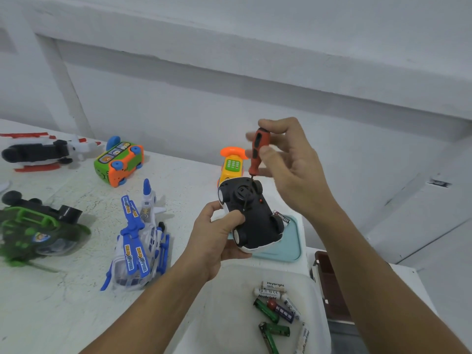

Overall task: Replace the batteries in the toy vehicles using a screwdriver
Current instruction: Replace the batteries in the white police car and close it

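Note:
My left hand (pixel 217 236) grips a small white toy car (pixel 255 215), turned so its black underside faces up. My right hand (pixel 291 164) pinches the orange-and-black handle of a screwdriver (pixel 258 152) held upright, its tip down on the car's underside near a front wheel. A clear tub (pixel 316 297) below holds several loose batteries (pixel 277 305), white and green ones. One Eveready battery (pixel 283 217) lies on a teal lid (pixel 293 244) behind the car.
On the white table (pixel 63 310) lie a blue-white helicopter (pixel 141 241), a green helicopter (pixel 38 231), a green-orange bus (pixel 118 162) on its side, a white-red helicopter (pixel 43 152) and an orange-yellow phone toy (pixel 231 164). A brown box (pixel 329 287) sits right.

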{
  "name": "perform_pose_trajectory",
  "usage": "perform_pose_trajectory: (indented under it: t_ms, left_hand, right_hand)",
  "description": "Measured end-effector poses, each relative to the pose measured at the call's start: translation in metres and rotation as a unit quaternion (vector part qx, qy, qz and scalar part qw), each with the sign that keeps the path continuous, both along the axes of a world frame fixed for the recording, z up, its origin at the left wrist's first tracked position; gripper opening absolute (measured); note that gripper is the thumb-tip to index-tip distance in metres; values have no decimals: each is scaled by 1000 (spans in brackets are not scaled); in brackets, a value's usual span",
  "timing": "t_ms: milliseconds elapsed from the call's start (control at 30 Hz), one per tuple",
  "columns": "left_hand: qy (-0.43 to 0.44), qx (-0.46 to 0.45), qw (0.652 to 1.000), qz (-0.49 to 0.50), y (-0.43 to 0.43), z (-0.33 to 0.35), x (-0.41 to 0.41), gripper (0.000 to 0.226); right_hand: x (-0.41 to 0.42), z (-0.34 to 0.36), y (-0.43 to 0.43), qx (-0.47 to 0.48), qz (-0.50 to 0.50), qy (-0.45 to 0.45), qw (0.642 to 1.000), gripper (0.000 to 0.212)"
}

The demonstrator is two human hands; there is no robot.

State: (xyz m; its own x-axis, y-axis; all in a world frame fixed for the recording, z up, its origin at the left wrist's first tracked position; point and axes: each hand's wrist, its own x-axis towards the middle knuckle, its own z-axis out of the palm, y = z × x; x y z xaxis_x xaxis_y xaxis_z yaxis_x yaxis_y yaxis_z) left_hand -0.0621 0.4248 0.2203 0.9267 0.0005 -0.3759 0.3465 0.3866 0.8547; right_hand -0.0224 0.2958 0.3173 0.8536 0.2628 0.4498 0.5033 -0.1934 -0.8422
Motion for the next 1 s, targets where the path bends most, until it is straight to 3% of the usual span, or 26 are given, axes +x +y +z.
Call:
perform_pose_trajectory:
  t_ms: [100, 233, 367, 567, 733, 1000]
  left_hand:
    - [-2, -2, 1000, 0, 1, 0, 0, 34]
    - [-4, -3, 1000, 4, 1, 3, 1, 33]
    - [-7, -1, 1000, 4, 2, 4, 1, 35]
    - [-8, -4, 1000, 5, 2, 4, 1, 33]
    - [-17, -3, 1000, 5, 3, 3, 3, 30]
    - [-26, -8, 1000, -2, 2, 3, 2, 27]
  right_hand:
    - [4, 8, 4, 68, 6, 21, 997, 21]
    - [3, 13, 6, 127, 26, 36, 991, 30]
    - [3, 12, 9, 114, 2, -8, 993, 39]
    - [3, 9, 7, 112, 6, -60, 992, 12]
    - [4, 14, 3, 91, 2, -79, 993, 32]
    - [4, 18, 0, 114, 77, -20, 990, 28]
